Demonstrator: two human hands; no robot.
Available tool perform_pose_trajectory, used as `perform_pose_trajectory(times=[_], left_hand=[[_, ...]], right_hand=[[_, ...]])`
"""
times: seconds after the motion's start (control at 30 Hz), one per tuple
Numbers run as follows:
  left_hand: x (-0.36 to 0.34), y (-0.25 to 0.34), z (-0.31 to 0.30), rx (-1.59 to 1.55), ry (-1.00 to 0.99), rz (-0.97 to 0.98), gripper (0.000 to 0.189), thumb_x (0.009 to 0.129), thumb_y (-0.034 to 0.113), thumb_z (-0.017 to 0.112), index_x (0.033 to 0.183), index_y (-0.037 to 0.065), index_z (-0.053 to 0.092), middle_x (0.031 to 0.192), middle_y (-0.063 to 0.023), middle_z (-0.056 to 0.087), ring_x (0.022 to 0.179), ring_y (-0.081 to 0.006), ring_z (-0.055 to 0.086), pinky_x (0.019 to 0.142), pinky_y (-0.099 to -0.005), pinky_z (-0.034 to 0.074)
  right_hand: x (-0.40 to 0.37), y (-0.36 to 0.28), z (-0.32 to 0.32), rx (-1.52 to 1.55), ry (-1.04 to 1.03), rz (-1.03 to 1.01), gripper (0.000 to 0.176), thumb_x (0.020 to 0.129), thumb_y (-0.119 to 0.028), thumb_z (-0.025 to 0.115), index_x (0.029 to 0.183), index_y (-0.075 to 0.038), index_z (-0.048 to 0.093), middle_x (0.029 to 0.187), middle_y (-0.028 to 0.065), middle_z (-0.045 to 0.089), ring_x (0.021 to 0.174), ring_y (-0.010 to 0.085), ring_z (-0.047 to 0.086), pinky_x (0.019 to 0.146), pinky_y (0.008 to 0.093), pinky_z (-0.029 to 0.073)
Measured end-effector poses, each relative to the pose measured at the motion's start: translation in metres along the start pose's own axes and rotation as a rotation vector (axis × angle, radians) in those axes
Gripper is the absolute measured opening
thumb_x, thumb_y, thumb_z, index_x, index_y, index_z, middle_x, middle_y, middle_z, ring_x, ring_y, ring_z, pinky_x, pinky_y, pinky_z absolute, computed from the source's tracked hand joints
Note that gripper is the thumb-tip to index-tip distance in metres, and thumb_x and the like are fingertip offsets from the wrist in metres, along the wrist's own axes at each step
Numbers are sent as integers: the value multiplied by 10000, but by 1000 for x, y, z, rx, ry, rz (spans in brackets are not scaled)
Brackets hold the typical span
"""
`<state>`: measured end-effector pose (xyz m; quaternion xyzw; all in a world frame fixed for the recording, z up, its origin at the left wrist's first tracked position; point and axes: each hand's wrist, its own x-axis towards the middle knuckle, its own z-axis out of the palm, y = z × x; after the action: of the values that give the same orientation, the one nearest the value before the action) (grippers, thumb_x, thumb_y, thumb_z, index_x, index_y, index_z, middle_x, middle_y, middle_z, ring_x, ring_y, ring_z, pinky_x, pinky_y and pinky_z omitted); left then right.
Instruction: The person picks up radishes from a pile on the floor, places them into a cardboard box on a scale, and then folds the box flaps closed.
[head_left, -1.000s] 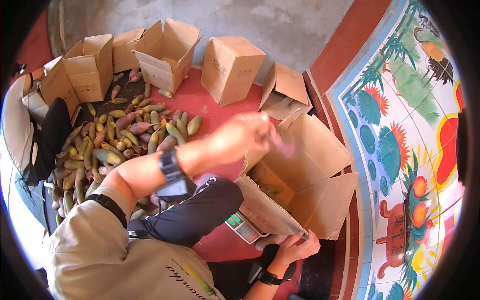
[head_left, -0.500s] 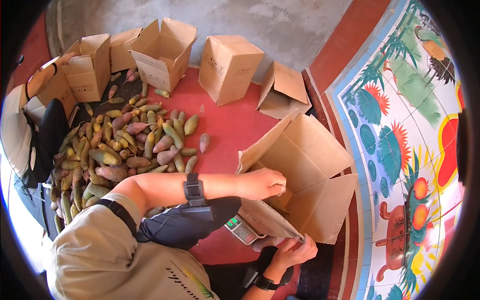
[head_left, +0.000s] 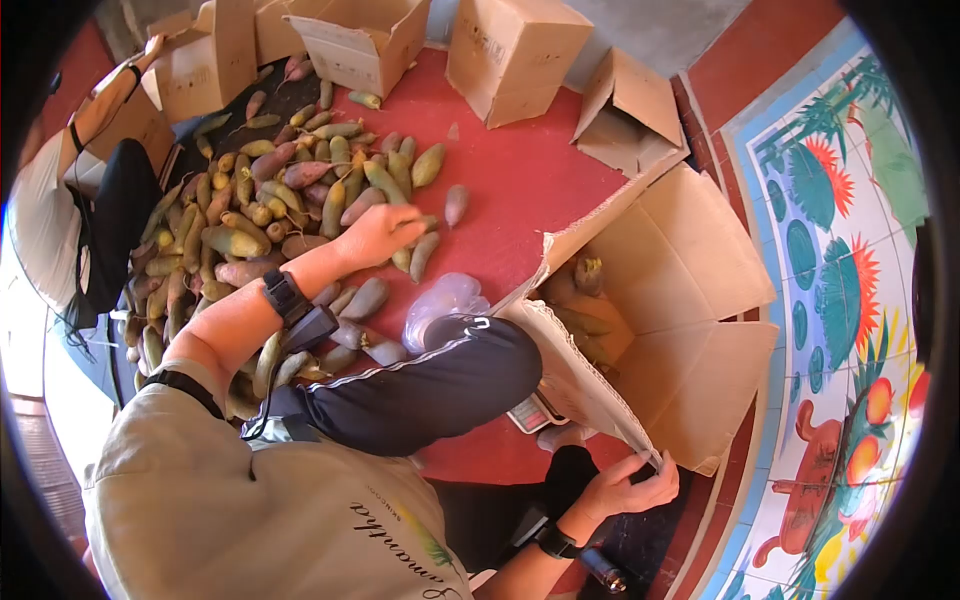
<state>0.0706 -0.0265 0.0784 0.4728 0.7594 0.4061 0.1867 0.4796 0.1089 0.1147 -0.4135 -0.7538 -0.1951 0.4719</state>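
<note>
My left hand (head_left: pixel 385 236) is over the right edge of a heap of green and reddish radishes (head_left: pixel 305 175), its fingers curled round the end of a green radish (head_left: pixel 430 222). My right hand (head_left: pixel 630 490) pinches the near flap edge of a large open cardboard box (head_left: pixel 690 250). Several radishes (head_left: pixel 588 275) lie inside this box, partly hidden by its near wall. Under its near side, part of a scale (head_left: pixel 535 412) shows. A clear plastic bag (head_left: pixel 445 302) lies between the heap and my raised knee.
Open cardboard boxes (head_left: pixel 355 50) stand behind the heap, with an upright box (head_left: pixel 515 60) and a tipped one (head_left: pixel 630 110) further right. Another person's arm (head_left: pixel 105 105) reaches to a box at the left. A painted tile wall (head_left: pixel 830 270) borders the right side.
My left hand has moved left from over the large box to the heap's edge. The view has shifted, showing the plastic bag and more of the box's inside. My right hand still holds the flap.
</note>
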Motion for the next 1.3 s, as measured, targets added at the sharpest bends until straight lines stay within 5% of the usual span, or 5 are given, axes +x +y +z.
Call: perform_pose_trajectory(times=[0.2,0.47,0.83,1.1,1.3], left_hand=[[-72,-207,71,836,-593,137,155,807,147,512,825,23,604,774,-163,620,737,-327,615,638,-413,483],[-113,-186,128,549,-820,-358,391,706,151,596,1095,120,603,1012,-127,625,952,-323,585,757,-444,474],[-122,-187,139,903,-894,-161,455,759,194,602,1197,159,486,1079,-115,584,978,-285,589,757,-399,491],[-84,-141,85,656,-637,-534,522,644,236,712,1087,103,468,1065,-180,542,971,-297,585,798,-392,482],[-35,-87,30,41,200,-103,574,628,174,755,1085,26,441,1014,-148,532,972,-309,536,862,-356,429]], right_hand=[[-1,3,2,-38,8,-19,213,847,-113,548,1015,19,543,923,152,536,844,312,493,744,414,388],[-5,5,2,-91,11,24,226,866,-136,527,1022,28,529,919,152,527,854,308,487,756,415,392],[-10,8,0,-130,-21,34,255,884,-137,529,1066,39,501,977,163,533,903,312,494,797,411,395],[-4,0,2,-69,-19,51,270,873,-147,531,1067,39,502,960,168,529,882,322,485,782,416,384],[-5,-3,4,8,36,78,224,828,-105,548,1012,22,540,940,154,527,863,323,474,764,413,373]])
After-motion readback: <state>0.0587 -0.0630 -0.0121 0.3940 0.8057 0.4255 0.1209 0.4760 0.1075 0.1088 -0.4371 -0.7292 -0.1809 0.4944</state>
